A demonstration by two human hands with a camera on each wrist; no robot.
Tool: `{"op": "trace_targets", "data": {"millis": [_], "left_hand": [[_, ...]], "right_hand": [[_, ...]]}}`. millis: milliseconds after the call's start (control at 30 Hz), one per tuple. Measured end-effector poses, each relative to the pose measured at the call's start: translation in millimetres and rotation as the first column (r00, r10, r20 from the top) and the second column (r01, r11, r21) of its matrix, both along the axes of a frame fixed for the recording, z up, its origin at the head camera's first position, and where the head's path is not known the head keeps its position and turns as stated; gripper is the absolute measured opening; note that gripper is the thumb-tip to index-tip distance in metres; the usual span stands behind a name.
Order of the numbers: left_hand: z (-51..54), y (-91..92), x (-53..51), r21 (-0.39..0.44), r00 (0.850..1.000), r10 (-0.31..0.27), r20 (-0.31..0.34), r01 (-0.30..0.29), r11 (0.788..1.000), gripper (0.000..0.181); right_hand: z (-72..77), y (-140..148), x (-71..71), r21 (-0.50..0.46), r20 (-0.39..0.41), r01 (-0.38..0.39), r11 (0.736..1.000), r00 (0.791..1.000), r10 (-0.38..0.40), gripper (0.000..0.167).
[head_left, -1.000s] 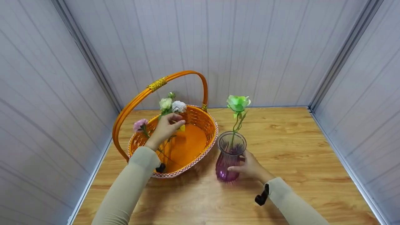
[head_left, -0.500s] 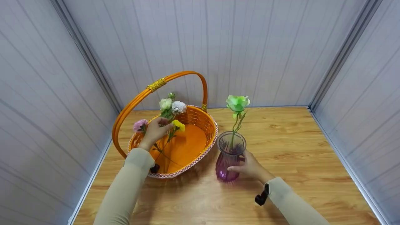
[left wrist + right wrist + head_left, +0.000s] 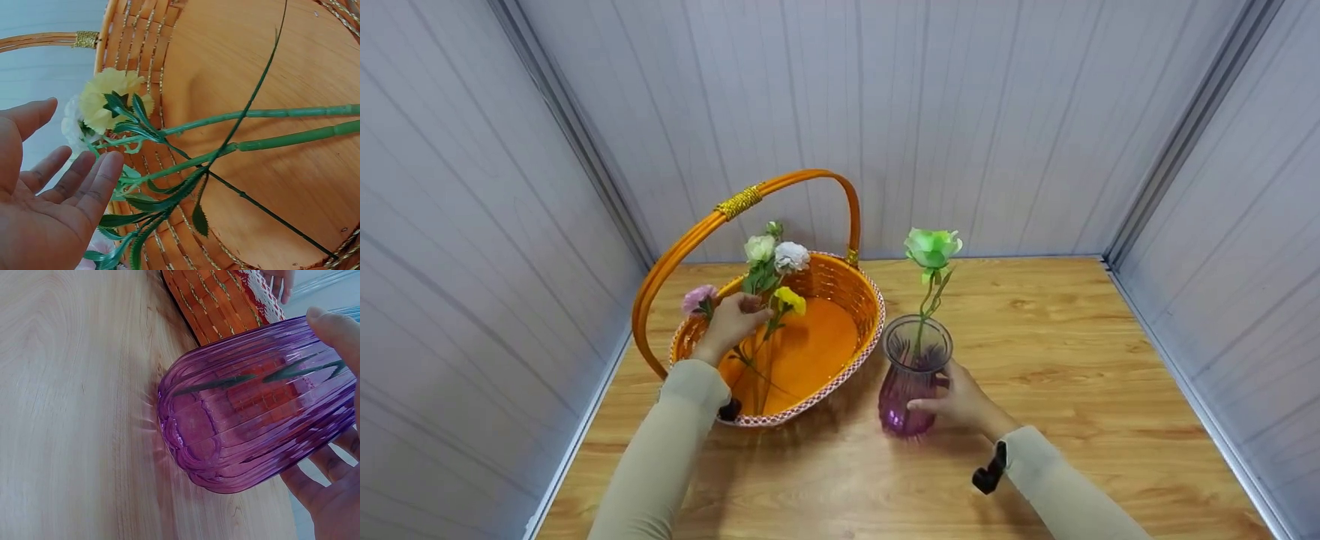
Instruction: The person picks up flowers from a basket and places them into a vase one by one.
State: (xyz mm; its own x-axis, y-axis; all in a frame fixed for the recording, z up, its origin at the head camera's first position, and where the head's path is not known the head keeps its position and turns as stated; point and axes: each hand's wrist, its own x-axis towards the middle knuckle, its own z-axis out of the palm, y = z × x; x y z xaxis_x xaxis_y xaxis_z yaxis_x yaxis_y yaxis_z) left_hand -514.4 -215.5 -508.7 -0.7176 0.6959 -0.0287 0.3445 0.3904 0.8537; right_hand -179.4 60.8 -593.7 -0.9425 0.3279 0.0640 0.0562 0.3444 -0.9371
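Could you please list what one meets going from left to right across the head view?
Pink flower, left hand, yellow flower, purple vase, right hand.

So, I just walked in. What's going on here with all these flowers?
Someone is busy with flowers, a basket and a vase. Their right grip holds a purple vase on the wooden table, with one green flower standing in it. Their left grip is open over the orange basket, close to the flowers there: pink, cream, white and yellow. It doesn't appear to be holding any of them.
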Motion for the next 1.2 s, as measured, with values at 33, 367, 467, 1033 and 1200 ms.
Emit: {"op": "trace_targets", "data": {"millis": [33, 367, 467, 1033, 1200], "left_hand": [[-1.8, 0.0, -0.4, -0.012, 1.0, 0.0, 0.001, 0.0, 1.0, 0.052], [-9.7, -2.1, -9.9, -0.07, 1.0, -0.018, 0.0, 0.018, 0.997, 0.053], [-8.2, -4.5, -13.3, -0.097, 0.999, -0.038, -0.006, 0.038, 0.995, 0.057], [-11.7, -5.2, -29.1, -0.319, 0.984, -0.177, 0.025, 0.176, 0.931, 0.064], [-25.9, -5.6, -47.0, -0.327, 0.963, -0.266, 0.049, 0.267, 0.907, 0.064]], "right_hand": [[-0.3, -0.2, 0.2, 0.0, 0.005, 0.003, 1.0, 1.0, -0.003, 0.096], [-0.5, -1.2, 0.6, -0.029, 0.005, 0.013, 0.999, 1.0, -0.013, 0.097], [-0.2, -0.6, 0.3, -0.022, -0.02, 0.001, 1.0, 1.0, -0.001, 0.098], [0.6, -0.2, -0.2, -0.028, 0.028, 0.034, 0.999, 0.999, -0.034, 0.098], [0.1, 0.6, 0.0, -0.038, 0.032, 0.025, 0.999, 0.999, -0.024, 0.099]]}}
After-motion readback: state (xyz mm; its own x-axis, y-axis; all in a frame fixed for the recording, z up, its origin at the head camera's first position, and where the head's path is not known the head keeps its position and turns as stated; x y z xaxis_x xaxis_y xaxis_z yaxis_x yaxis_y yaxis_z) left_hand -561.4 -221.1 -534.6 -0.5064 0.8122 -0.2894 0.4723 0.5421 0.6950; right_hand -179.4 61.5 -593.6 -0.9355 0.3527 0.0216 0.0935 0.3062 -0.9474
